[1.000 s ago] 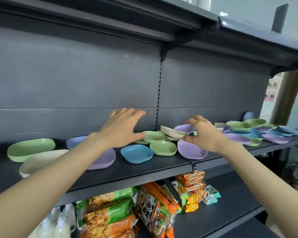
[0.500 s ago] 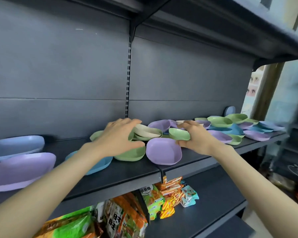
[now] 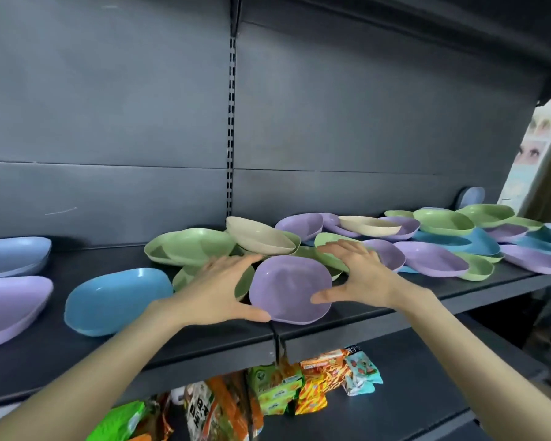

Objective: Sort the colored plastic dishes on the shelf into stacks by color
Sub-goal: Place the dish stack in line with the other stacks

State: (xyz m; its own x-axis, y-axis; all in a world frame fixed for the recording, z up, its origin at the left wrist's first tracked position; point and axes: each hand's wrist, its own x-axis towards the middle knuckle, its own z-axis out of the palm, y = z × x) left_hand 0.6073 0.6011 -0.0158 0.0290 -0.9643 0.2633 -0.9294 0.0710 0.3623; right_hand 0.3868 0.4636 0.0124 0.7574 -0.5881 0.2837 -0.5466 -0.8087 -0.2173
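Your left hand point(image 3: 218, 292) and right hand point(image 3: 361, 275), both spread and released, flank the purple dish point(image 3: 290, 288), thumbs at its rim; a blue dish point(image 3: 118, 300) sits left of it.

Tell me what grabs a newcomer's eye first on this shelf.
A purple rounded-square plastic dish sits front-centre on the dark shelf, flanked by the left hand and right hand, fingers spread. Behind and rightward sprawls an unsorted jumble of green, purple, blue and cream plastic dishes.
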